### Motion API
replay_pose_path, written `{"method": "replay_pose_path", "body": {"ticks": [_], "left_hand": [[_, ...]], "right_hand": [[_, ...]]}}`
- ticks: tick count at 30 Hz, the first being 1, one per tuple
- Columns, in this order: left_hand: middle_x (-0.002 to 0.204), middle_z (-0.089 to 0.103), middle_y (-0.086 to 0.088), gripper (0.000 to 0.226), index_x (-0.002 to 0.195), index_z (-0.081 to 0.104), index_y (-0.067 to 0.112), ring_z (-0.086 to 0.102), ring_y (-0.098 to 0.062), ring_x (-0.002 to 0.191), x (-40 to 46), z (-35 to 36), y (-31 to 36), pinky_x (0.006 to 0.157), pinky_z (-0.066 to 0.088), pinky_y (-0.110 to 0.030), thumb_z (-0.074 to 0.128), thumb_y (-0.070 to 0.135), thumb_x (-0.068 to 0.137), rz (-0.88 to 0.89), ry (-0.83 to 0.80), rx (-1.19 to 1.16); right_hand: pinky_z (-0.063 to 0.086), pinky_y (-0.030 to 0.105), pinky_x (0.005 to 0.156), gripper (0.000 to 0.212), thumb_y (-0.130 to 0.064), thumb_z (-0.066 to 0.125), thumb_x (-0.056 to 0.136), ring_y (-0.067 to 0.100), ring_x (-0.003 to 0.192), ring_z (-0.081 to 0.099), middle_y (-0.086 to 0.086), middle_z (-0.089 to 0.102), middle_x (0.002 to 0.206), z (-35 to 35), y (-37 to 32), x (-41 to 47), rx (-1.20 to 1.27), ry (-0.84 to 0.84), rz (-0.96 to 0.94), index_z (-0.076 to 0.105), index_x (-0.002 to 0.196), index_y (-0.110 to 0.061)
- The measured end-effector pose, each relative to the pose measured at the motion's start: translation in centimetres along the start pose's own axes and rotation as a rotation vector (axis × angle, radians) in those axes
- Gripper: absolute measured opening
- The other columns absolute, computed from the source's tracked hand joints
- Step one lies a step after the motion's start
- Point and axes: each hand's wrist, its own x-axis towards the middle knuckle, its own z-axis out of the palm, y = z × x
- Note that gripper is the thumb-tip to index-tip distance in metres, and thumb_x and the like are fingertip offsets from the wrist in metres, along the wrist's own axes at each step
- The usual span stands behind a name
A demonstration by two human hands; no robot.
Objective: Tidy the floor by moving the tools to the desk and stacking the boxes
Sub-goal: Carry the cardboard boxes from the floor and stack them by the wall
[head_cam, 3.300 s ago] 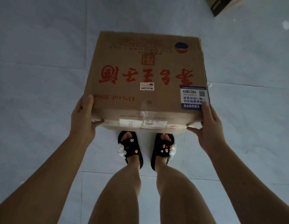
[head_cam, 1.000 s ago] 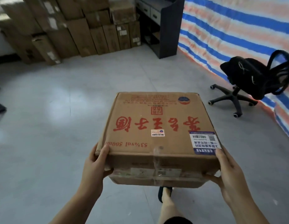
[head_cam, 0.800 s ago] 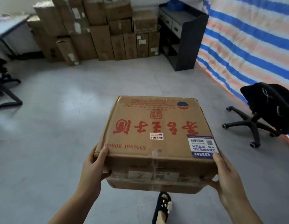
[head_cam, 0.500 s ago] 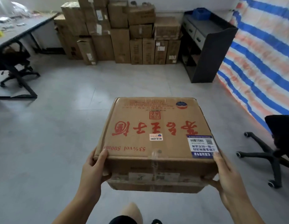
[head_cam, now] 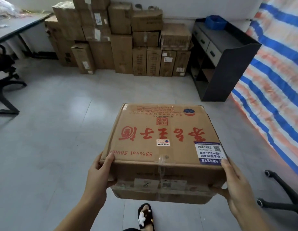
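Right office chair [head_cam: 284, 194] cut off at frame edge; only base legs and casters visible. Left chair [head_cam: 5, 72] dark, partly out of frame. Counter [head_cam: 16, 29] at upper left clipped by the edge; litter on its top blurred, not identifiable. Small objects atop the stacked boxes [head_cam: 121, 40] too small to make out. Underside of carried box [head_cam: 161, 147] hidden; fingers beneath it out of sight. One sandalled foot [head_cam: 145, 217] showing below the box, the rest of the legs cut off.

Carried box: brown cardboard, held level in the air at mid-frame, above grey tiled floor [head_cam: 53, 130], well apart from the stack against the far wall. Large red characters printed upside down across the top, "53%vol 500ml" also inverted near the front edge. Small barcode sticker mid-top, blue-and-white label at near right corner, round blue logo at far right corner. Clear tape over the front seam; front face creased, with pale labels.

Grip: left hand [head_cam: 98, 177] clasping near left corner, thumb on top edge, fingers wrapped under. Right hand [head_cam: 234, 185] clasping near right corner, thumb up beside the blue label, fingers under.

Dark cabinet [head_cam: 228, 64] with drawers at right of stack, blue tray [head_cam: 215, 22] on top. Striped tarp [head_cam: 274, 72] along right side.
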Motion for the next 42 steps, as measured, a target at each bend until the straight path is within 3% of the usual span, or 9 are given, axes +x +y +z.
{"method": "replay_pose_path", "body": {"ticks": [10,18,29,33,38,42], "left_hand": [[0.107,0.059,0.009,0.038,0.128,0.052,0.018,0.055,-0.001,0.093,18.7,9.0,8.7,0.078,0.054,-0.048,0.054,0.030,0.093,0.013,-0.028,0.016],[0.103,0.059,0.010,0.036,0.128,0.052,0.016,0.054,-0.001,0.091,35.6,17.5,13.2,0.067,0.053,-0.041,0.053,0.028,0.094,0.022,0.058,-0.015],[0.104,0.060,0.006,0.025,0.117,0.057,0.018,0.053,-0.002,0.090,57.1,26.9,23.8,0.069,0.053,-0.042,0.053,0.026,0.094,0.029,0.148,-0.074],[0.101,0.058,0.008,0.022,0.114,0.056,0.019,0.052,-0.001,0.090,66.8,29.2,27.2,0.073,0.053,-0.044,0.054,0.026,0.093,0.034,0.164,-0.088],[0.098,0.059,0.005,0.006,0.092,0.058,0.021,0.052,-0.004,0.090,80.1,31.1,33.2,0.072,0.053,-0.043,0.054,0.026,0.093,0.066,0.152,-0.082],[0.098,0.060,0.008,0.016,0.108,0.057,0.021,0.053,-0.002,0.091,89.7,33.1,39.7,0.077,0.052,-0.046,0.054,0.026,0.093,0.112,0.123,-0.064]], "right_hand": [[0.049,0.031,0.052,0.020,-0.037,0.046,0.095,0.013,0.081,0.059,-0.012,0.061,0.092,11.8,-8.0,16.5,-0.032,-0.012,-0.017,0.051,0.114,-0.032],[0.046,0.028,0.056,0.019,-0.035,0.045,0.097,0.005,0.075,0.052,-0.017,0.055,0.086,23.2,-13.5,34.3,-0.072,-0.057,-0.013,0.049,0.115,-0.031],[0.046,0.031,0.054,0.040,-0.038,0.045,0.095,0.007,0.075,0.051,-0.009,0.056,0.087,40.1,-24.5,55.0,-0.120,-0.155,0.004,0.049,0.132,-0.022],[0.052,0.038,0.063,0.037,-0.038,0.046,0.095,0.009,0.081,0.055,-0.006,0.061,0.094,47.6,-27.2,62.4,-0.109,-0.192,-0.011,0.053,0.128,-0.022],[0.054,0.050,0.079,0.034,-0.035,0.048,0.096,0.012,0.084,0.059,-0.004,0.065,0.095,58.5,-31.1,70.8,-0.038,-0.184,-0.015,0.056,0.126,-0.021],[0.053,0.038,0.070,0.028,-0.032,0.046,0.097,0.013,0.086,0.062,0.001,0.068,0.099,66.4,-36.0,76.3,0.008,-0.199,-0.046,0.059,0.120,-0.021]]}}
